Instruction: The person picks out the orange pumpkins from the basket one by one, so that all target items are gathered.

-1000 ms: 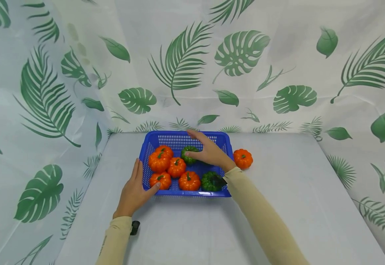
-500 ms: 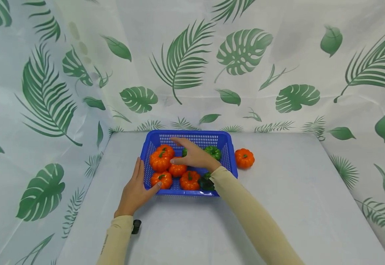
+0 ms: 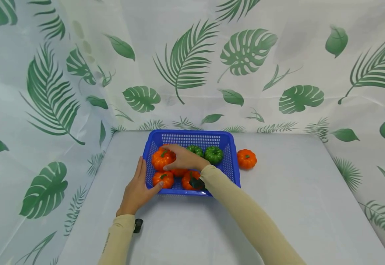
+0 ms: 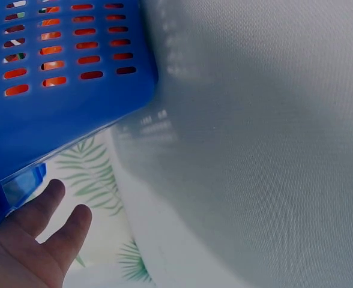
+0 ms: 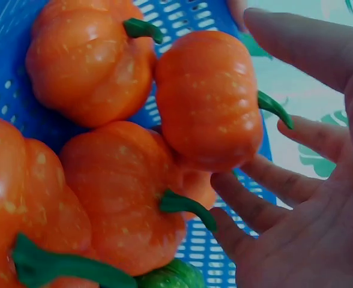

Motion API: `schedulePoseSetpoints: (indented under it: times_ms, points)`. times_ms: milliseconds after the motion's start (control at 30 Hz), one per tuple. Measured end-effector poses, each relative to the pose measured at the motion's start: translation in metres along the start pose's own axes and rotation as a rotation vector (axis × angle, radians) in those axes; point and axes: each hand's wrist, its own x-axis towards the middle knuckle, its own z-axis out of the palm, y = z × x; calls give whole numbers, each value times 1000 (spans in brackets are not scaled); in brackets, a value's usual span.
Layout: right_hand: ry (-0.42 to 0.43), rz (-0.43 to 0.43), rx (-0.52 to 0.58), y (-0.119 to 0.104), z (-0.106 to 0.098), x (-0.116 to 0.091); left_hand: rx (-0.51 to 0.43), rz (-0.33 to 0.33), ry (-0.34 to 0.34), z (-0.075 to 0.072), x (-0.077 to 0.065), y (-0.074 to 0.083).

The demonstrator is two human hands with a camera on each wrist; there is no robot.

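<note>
Over the white counter (image 3: 298,206), left hand (image 3: 134,195) and right hand (image 3: 187,157) have fingers spread; gripping the nearest orange pumpkin (image 5: 209,99), likely the step, calls for curling the right.

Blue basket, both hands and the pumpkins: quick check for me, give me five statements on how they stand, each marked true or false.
1. One lone orange pumpkin sits outside the blue basket, on the table. True.
2. The green pumpkins visible in the head view are outside the basket. False: the two green pumpkins lie inside it.
3. The right hand is over the basket. True.
4. The left hand is over the green ones. False: the left hand is at the basket's left end.
5. In the right wrist view, the orange pumpkin nearest the fingertips has a green stem. True.
</note>
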Motion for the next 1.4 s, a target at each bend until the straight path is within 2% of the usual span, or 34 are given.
schedulePoseSetpoints:
  times_ms: [200, 667, 1133, 1400]
  points:
    - [-13, 22, -63, 2, 7, 8, -13, -3, 7, -1, 0, 1]
    - [71, 25, -23, 3, 7, 3, -23, -15, -8, 0, -2, 5]
    - [180, -28, 87, 8, -11, -23, -11, -40, -19, -2, -1, 4]
    - [213, -9, 71, 14, -23, -43, -12, -38, -25, -2, -2, 6]
